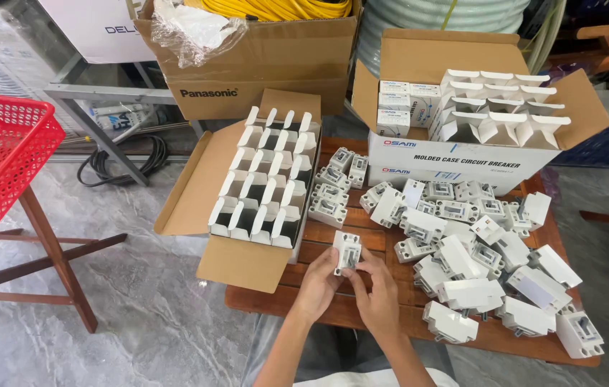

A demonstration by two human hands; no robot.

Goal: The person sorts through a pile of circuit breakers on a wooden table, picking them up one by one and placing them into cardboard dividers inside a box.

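Over table edge (276, 304): both hands (351, 283) w/ white breaker (347, 251), fingertips pinched.

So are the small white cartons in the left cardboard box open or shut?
Open. In the left cardboard box, the small white cartons stand in rows with top flaps raised, dark interiors showing. Whether anything sits deeper inside cannot be told.

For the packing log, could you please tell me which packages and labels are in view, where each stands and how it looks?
Brown carton left on the table: open, holding rows of empty white sleeves.
White-fronted carton at the back right: blue and red label print, small white boxes inside.
Brown carton behind: dark print, clear plastic on top.
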